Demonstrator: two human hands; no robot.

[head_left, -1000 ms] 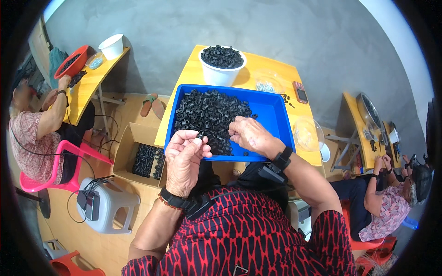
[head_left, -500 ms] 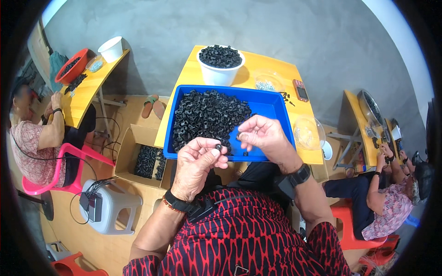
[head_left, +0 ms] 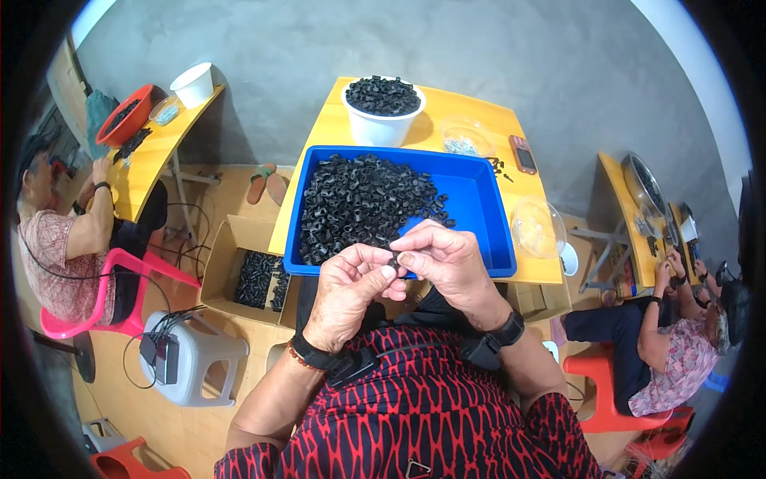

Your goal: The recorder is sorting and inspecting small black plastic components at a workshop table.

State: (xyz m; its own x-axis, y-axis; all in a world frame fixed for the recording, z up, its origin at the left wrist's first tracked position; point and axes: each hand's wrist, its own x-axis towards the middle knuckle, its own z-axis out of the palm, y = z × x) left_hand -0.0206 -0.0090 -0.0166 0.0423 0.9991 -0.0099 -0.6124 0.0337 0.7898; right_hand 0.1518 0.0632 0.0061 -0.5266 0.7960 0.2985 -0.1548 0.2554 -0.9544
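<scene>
Just in front of the near edge of a blue tray (head_left: 479, 188), my two hands meet fingertip to fingertip. A small black plastic clip (head_left: 392, 261) is pinched in my left hand (head_left: 347, 287), between thumb and fingers. My right hand (head_left: 448, 267) is closed too, its thumb and forefinger pressed on the same clip from the right. The fingers cover most of the piece. Behind them a heap of black plastic clips (head_left: 363, 199) fills the tray's left part, thinning toward the right.
A white bucket (head_left: 381, 128) heaped with black parts stands behind the tray on the yellow table (head_left: 319, 120). Clear bowls (head_left: 536, 227), small metal pieces (head_left: 461, 146) and a red phone-like device (head_left: 523, 155) lie right. An open carton (head_left: 219, 271) stands left. Other people work at both side tables.
My right hand has come left and down from over the tray to meet my left hand at the clip. The left hand has shifted slightly right and down, still holding it.
</scene>
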